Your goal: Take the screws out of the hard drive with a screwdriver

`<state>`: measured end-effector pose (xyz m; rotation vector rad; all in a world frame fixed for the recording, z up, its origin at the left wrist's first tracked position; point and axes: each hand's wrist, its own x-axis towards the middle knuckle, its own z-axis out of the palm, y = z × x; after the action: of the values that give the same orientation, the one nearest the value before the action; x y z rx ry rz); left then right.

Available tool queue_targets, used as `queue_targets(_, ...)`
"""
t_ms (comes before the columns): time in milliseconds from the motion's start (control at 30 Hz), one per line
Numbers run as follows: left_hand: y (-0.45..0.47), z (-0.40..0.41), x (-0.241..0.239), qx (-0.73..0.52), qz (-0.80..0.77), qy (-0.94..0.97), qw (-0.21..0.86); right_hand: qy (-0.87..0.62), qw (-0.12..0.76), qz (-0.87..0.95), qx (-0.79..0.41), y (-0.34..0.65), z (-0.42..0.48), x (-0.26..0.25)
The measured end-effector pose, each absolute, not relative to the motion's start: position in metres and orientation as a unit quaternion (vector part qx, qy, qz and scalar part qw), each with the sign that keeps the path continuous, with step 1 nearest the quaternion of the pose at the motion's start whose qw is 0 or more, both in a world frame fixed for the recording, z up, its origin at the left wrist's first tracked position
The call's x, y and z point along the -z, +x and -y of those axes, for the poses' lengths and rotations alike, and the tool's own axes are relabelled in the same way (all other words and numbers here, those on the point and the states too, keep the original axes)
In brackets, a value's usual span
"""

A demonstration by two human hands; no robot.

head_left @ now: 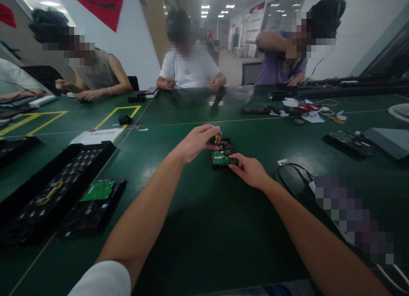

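Note:
A hard drive with a green circuit board lies on the dark green table in front of me, board side up. My right hand grips its near right side between thumb and fingers. Above its left edge, my left hand is closed around a small yellow and black tool, which looks like a screwdriver. Most of this tool is hidden by my fingers, and I cannot tell whether its tip touches the drive.
A black tray with small parts and another hard drive lie to the left. Rightwards are a third drive, a grey box and a cable. A dark tool lies ahead. Several people sit across the table.

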<state>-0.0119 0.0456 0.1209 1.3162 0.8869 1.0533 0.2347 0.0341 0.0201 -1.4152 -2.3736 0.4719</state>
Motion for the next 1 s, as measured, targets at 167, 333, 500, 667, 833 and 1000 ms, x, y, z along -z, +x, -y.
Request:
queue_targets(167,-0.014,-0.046,-0.121,-0.448,-0.394,0.585,0.550,-0.496,0.170,0.835,-0.164,0.234,-0.034,-0.020)
queue_targets(333,-0.015,-0.042,-0.126,-0.430,-0.402,0.600,0.542,-0.495,0.174,0.835,-0.168,0.234,-0.032,-0.022)
queue_targets(500,-0.014,-0.041,-0.128,-0.445,-0.400,0.565,0.568,-0.496,0.170,0.836,-0.163,0.235,-0.033,-0.021)
queue_targets(667,-0.015,-0.046,-0.124,-0.453,-0.380,0.556,0.584,-0.502,0.163,0.834,-0.162,0.234,-0.033,-0.022)
queue_targets(833,-0.017,-0.048,-0.122,-0.463,-0.384,0.565,0.565,-0.499,0.164,0.836,-0.159,0.234,-0.032,-0.024)
queue_targets(1000,-0.018,-0.050,-0.121,-0.479,-0.372,0.539,0.584,-0.500,0.165,0.833,-0.168,0.234,-0.032,-0.024)
